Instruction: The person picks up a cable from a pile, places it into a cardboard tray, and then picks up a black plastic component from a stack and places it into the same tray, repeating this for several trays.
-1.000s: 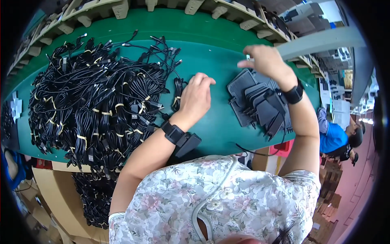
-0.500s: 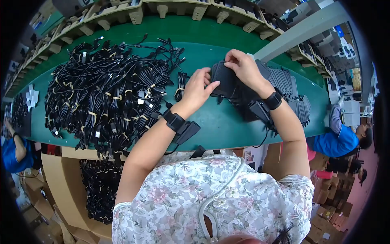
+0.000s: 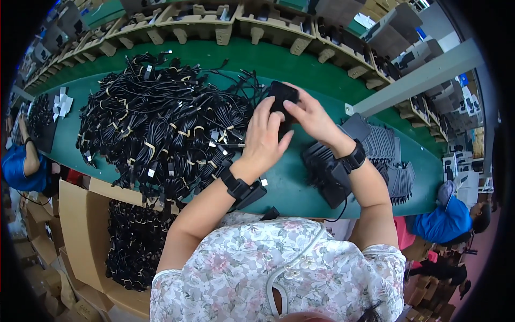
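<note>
A black flat piece with rounded corners [image 3: 284, 92] is held up between my two hands, over the far middle of the green table. My right hand [image 3: 313, 118] grips its right side, with the thumb on its face and the fingers behind. The fingers of my left hand [image 3: 263, 131] curl against its lower left side, and the left thumb stands apart. The hands hide its lower part. Left of my left hand lies a large heap of black cables [image 3: 161, 123] tied in bundles. Overlapping grey flat pieces [image 3: 378, 142] lie in rows beyond my right wrist.
Moulded brown trays [image 3: 198, 21] line a shelf along the far side. A grey metal post [image 3: 413, 78] slants across the far right. An open cardboard box [image 3: 80, 231] with more black cables [image 3: 137, 241] stands below the front edge. People in blue work at both sides.
Both hands have moved left with the black piece, away from the grey rows and nearer the cable heap. My right thumb now lies on its face. The whole view has shifted a little.
</note>
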### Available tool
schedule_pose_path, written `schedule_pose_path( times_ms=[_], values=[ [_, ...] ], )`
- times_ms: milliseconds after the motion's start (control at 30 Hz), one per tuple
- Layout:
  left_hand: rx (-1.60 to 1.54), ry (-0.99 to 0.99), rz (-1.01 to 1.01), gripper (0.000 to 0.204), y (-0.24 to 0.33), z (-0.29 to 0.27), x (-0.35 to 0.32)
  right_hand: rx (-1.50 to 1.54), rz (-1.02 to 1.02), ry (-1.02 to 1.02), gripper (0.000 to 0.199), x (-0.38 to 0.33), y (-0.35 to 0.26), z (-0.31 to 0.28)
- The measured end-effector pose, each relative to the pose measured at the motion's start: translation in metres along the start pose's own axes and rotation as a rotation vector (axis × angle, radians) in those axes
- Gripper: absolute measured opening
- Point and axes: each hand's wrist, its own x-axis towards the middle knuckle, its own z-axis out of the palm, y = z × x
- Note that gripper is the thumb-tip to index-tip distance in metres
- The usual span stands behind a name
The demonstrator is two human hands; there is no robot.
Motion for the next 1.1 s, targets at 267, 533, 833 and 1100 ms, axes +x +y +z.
schedule_pose_path(
  times_ms=[267, 533, 833, 1100],
  values=[
    [0.15, -0.422, 0.043, 0.064, -0.022, -0.011, -0.015, -1.125, 0.135, 0.218, 0.027, 0.027, -0.056, -0.032],
    [0.313, -0.64, 0.294, 0.061, -0.028, 0.002, -0.024, -0.667, -0.464, 0.616, 0.024, 0.17, -0.073, -0.115],
    [0.182, -0.632, 0.21, 0.054, -0.029, 0.01, -0.023, -0.878, -0.429, 0.982, 0.031, 0.287, -0.014, -0.185],
    [0.065, -0.543, 0.16, 0.051, -0.036, 0.014, -0.03, -1.92, -0.399, 0.903, 0.029, 0.259, -0.007, -0.145]
  ],
)
